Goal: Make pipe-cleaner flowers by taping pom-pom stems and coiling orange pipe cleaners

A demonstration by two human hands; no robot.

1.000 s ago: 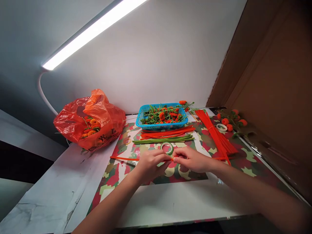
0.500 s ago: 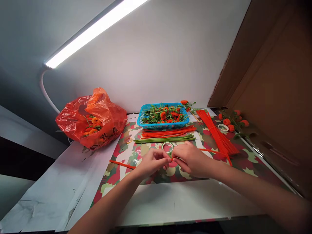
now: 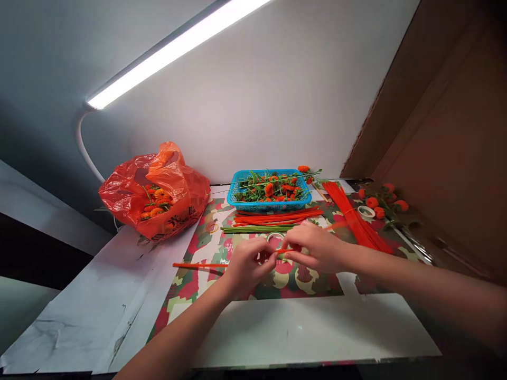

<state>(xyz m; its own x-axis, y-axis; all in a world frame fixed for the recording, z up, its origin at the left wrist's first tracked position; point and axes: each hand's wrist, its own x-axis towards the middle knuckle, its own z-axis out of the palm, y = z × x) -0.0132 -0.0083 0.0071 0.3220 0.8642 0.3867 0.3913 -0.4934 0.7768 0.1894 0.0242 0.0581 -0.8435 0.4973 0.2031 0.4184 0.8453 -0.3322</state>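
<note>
An orange pipe cleaner (image 3: 200, 265) runs through both hands above the patterned mat, its end sticking out at the left. My left hand (image 3: 251, 264) pinches it with thumb and fingers. Close beside it, my right hand (image 3: 311, 246) also pinches it, with a short orange stretch showing between the fingertips. Just behind the fingers lies a roll of tape (image 3: 274, 237), partly covered. Beyond it are a row of green pipe cleaners (image 3: 249, 229) and a pile of orange ones (image 3: 277, 217).
A blue basket (image 3: 269, 206) of orange flowers stands at the back. To its left sits a red plastic bag (image 3: 130, 198) with flowers. At right lie a bundle of orange pipe cleaners (image 3: 352, 216), another tape roll (image 3: 366, 212) and flowers (image 3: 372, 202). A lamp (image 3: 174, 55) hangs above.
The hands have drawn slightly apart, showing more orange between the fingertips. The pipe cleaner's right part has lifted and blurred. The whole view has shifted a little.
</note>
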